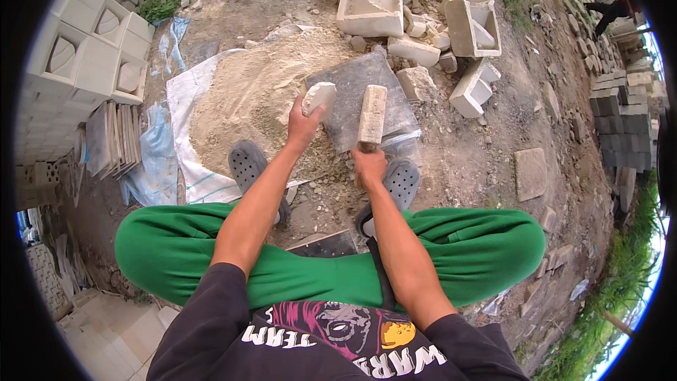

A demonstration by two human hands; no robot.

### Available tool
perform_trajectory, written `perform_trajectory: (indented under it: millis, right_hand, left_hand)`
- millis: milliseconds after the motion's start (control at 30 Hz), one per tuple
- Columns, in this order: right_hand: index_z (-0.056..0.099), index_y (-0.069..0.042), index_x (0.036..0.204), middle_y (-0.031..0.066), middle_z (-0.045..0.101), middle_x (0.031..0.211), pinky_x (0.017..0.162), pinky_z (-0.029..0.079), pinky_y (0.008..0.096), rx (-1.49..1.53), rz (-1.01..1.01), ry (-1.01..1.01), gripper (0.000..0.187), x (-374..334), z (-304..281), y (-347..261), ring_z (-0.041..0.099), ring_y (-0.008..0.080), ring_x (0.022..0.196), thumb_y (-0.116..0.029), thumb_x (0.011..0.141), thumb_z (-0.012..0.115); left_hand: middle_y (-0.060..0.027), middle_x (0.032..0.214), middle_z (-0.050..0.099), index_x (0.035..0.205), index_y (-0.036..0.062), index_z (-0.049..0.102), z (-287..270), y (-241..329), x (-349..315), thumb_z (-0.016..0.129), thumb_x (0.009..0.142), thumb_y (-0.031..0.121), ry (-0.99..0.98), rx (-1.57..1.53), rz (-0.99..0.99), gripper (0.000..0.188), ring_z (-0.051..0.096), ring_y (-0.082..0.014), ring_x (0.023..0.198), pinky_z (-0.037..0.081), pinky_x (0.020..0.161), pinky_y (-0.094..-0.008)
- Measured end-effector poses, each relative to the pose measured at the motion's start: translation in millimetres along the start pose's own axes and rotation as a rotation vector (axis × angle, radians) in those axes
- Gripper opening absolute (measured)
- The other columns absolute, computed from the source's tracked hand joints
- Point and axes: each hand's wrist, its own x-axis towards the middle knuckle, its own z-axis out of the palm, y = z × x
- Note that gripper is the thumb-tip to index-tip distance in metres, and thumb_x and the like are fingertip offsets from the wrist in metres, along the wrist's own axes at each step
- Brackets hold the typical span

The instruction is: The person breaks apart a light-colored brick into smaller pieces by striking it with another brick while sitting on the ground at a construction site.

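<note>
My left hand (pixel 304 128) is closed around a pale broken chunk of block (pixel 319 98), held over the left part of a dusty grey slab (pixel 352 88). My right hand (pixel 369 166) grips the handle of a hammer (pixel 372 114), whose long, blocky head is coated in pale dust. The head is over the slab's right half, apart from the chunk; whether it touches the slab I cannot tell. Left of the slab, a heap of sandy crushed material (pixel 247 92) spreads over a white sheet (pixel 185 113).
Broken pale moulded blocks (pixel 370 10) lie in a pile beyond the slab. Stacked decorative blocks (pixel 92 35) and leaning thin boards (pixel 113 137) stand at left. Grey blocks (pixel 622 123) are stacked at far right. Another person's dark-clothed leg (pixel 608 13) shows at upper right.
</note>
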Motion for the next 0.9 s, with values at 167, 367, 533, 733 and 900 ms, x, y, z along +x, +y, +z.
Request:
perform_trajectory:
  millis: [167, 367, 533, 733, 900]
  right_hand:
    - [0.072, -0.003, 0.109, 0.0242, 0.072, 0.104, 0.089, 0.053, 0.0469, 0.030, -0.043, 0.039, 0.058, -5.9, 0.8, 2.6, 0.069, 0.0403, 0.102, -0.045, 0.069, 0.074]
    - [0.073, 0.001, 0.099, 0.0234, 0.074, 0.094, 0.083, 0.054, 0.0464, 0.089, -0.048, 0.042, 0.050, -5.3, 0.2, -1.6, 0.071, 0.0398, 0.094, -0.040, 0.070, 0.074]
    - [0.074, 0.002, 0.089, 0.0214, 0.074, 0.083, 0.076, 0.055, 0.0439, 0.174, -0.043, -0.002, 0.044, -8.0, -1.4, -4.7, 0.074, 0.0362, 0.082, -0.038, 0.070, 0.074]
    - [0.075, 0.002, 0.093, 0.0200, 0.074, 0.083, 0.074, 0.056, 0.0412, 0.163, -0.072, -0.038, 0.046, 3.2, -11.0, 2.2, 0.074, 0.0315, 0.076, -0.037, 0.068, 0.076]
    - [0.074, 0.002, 0.097, 0.0150, 0.074, 0.081, 0.067, 0.057, 0.0393, 0.148, -0.066, -0.159, 0.041, -5.8, -24.1, -9.1, 0.072, 0.0268, 0.067, -0.029, 0.070, 0.076]
  left_hand:
    - [-0.0111, 0.129, 0.053, 0.117, 0.0144, 0.062, -1.6, -9.5, 10.4, 0.065, 0.072, -0.009, -0.224, 0.793, 0.815, 0.051, 0.047, -0.0366, 0.130, 0.040, 0.109, -0.0448]
    - [-0.0198, 0.143, 0.041, 0.131, 0.0195, 0.058, -31.1, -24.6, 0.2, 0.072, 0.065, 0.005, -0.356, 1.030, 0.810, 0.069, 0.037, -0.0396, 0.137, 0.032, 0.115, -0.0476]
    - [-0.0232, 0.147, 0.037, 0.144, 0.0074, 0.042, -5.7, -23.1, -22.4, 0.082, 0.070, 0.050, -0.059, 0.994, 0.366, 0.095, 0.035, -0.0388, 0.139, 0.032, 0.113, -0.0476]
    - [-0.0213, 0.146, 0.039, 0.149, 0.0004, 0.031, 40.1, -11.3, -14.9, 0.080, 0.070, 0.055, -0.012, 1.100, 0.157, 0.108, 0.037, -0.0362, 0.137, 0.032, 0.113, -0.0464]
    - [-0.0161, 0.152, 0.038, 0.153, 0.0037, 0.029, -4.6, -0.8, 17.8, 0.082, 0.071, 0.046, -0.258, 1.261, 0.391, 0.106, 0.034, -0.0314, 0.143, 0.030, 0.116, -0.0478]
